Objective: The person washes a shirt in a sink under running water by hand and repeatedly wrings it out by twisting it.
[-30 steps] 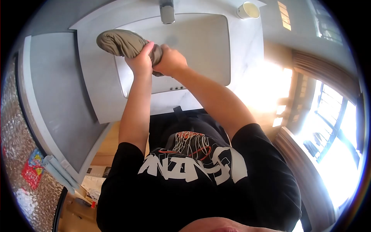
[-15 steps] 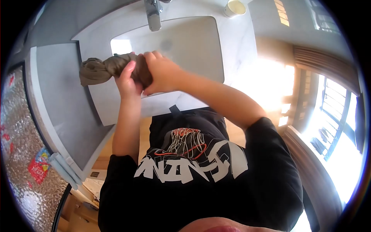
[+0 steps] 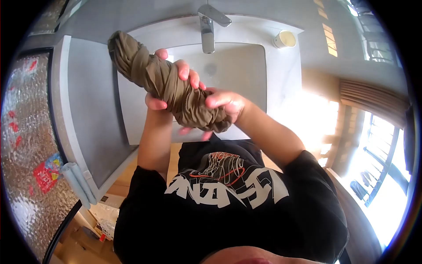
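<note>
A brown-olive cloth (image 3: 165,83), twisted into a thick roll, is held up above the near-left part of the sink. It slants from the upper left down toward my shirt. My left hand (image 3: 157,102) wraps around its middle, the thumb on the near side and fingertips showing over the far side. At the lower right end, my right hand (image 3: 228,103) grips the cloth with its thumb on top; some of its fingers show underneath. Folds of fabric hide both palms.
The white sink basin (image 3: 241,75) lies under and beyond my hands, with a chrome faucet (image 3: 207,33) at its back. A pale cup (image 3: 285,39) stands on the counter's right rear corner. At left are a grey panel (image 3: 94,101) and a light-blue rolled cloth (image 3: 79,182).
The cloth has risen toward the camera and turned from nearly level to a steep slant. My right hand has shifted to its lower end. The view has tilted, showing more of the faucet.
</note>
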